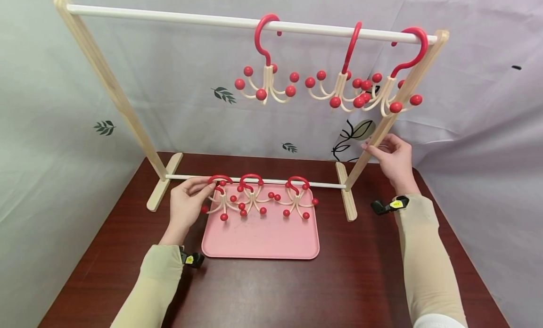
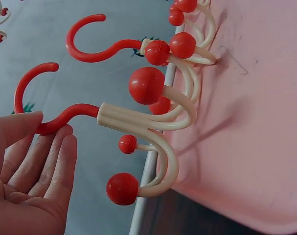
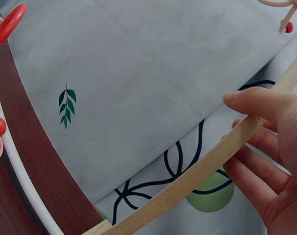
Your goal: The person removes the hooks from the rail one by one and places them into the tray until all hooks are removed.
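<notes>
We pinch the leftmost hook [image 1: 219,179] with left hand [image 1: 186,203], right hand [image 1: 392,160] gripping the rack post [image 1: 382,130]; lift straight off the low rod [image 1: 271,181], keeping its prongs clear of the neighbouring hook [image 1: 251,179].

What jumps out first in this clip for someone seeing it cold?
A wooden rack stands on the dark table, with three red-and-cream multi-prong hooks on its top rail and three more on the low rail above a pink tray. The left hand pinches the leftmost low hook; the right hand grips the rack's right post.
</notes>
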The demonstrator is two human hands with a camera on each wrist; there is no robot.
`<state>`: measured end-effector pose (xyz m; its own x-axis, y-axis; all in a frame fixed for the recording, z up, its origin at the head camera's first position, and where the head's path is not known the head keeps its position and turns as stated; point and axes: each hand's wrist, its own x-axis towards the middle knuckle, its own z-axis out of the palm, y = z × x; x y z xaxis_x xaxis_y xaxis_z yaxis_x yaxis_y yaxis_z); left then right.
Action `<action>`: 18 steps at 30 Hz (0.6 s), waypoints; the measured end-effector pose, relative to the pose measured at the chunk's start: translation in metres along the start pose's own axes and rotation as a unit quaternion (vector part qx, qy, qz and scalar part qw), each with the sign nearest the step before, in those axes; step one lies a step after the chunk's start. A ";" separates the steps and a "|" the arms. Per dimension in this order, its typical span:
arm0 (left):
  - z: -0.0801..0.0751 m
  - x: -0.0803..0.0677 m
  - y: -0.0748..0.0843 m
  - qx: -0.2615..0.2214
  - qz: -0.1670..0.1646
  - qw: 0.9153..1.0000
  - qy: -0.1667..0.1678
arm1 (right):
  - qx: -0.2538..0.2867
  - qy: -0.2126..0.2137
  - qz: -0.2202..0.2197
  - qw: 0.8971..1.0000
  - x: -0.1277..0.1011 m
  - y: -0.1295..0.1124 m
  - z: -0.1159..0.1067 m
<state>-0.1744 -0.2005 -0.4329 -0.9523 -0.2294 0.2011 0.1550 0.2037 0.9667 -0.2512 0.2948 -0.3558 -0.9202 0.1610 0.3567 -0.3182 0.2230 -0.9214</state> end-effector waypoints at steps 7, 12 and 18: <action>0.005 0.002 -0.006 0.001 -0.022 1.000 -0.007 | 0.002 0.001 -0.001 1.000 0.000 0.001 0.000; 0.007 0.003 -0.009 0.005 -0.021 1.000 -0.013 | 0.005 -0.001 -0.001 1.000 0.000 0.001 0.000; 0.008 0.003 -0.011 0.006 -0.034 0.999 -0.016 | 0.004 0.000 0.001 1.000 0.001 0.001 0.001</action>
<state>-0.1813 -0.1957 -0.4444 -0.9686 -0.2118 0.1300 0.0873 0.1998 0.9759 -0.2527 0.2946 -0.3563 -0.9206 0.1613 0.3555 -0.3188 0.2152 -0.9231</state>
